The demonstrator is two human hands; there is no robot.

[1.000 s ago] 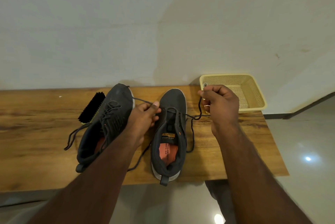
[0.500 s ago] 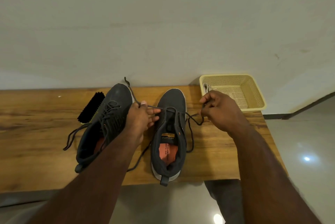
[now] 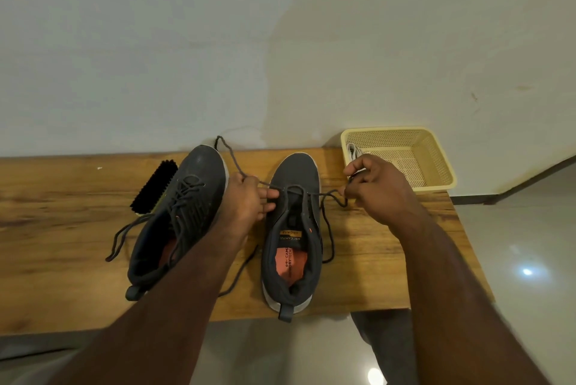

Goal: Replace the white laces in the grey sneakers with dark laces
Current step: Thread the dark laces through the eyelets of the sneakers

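Two grey sneakers stand on the wooden table (image 3: pixel 62 228), toes toward the wall. The left sneaker (image 3: pixel 187 197) is laced with a dark lace whose ends trail off to its left. The right sneaker (image 3: pixel 294 228) has a dark lace (image 3: pixel 327 197) threaded through its lowest eyelets only. My left hand (image 3: pixel 249 200) pinches one end of that lace beside the shoe's toe; the free end loops up toward the wall. My right hand (image 3: pixel 374 188) pinches the other end to the shoe's right. White laces (image 3: pixel 353 150) lie in the basket.
A yellow mesh basket (image 3: pixel 436 166) sits at the table's back right corner. A black shoe brush (image 3: pixel 154 186) lies left of the left sneaker. The wall rises right behind the table. Tiled floor lies in front and to the right.
Both hands have dropped closer to the right sneaker. The lace end in my left hand has been drawn up and now loops toward the wall.
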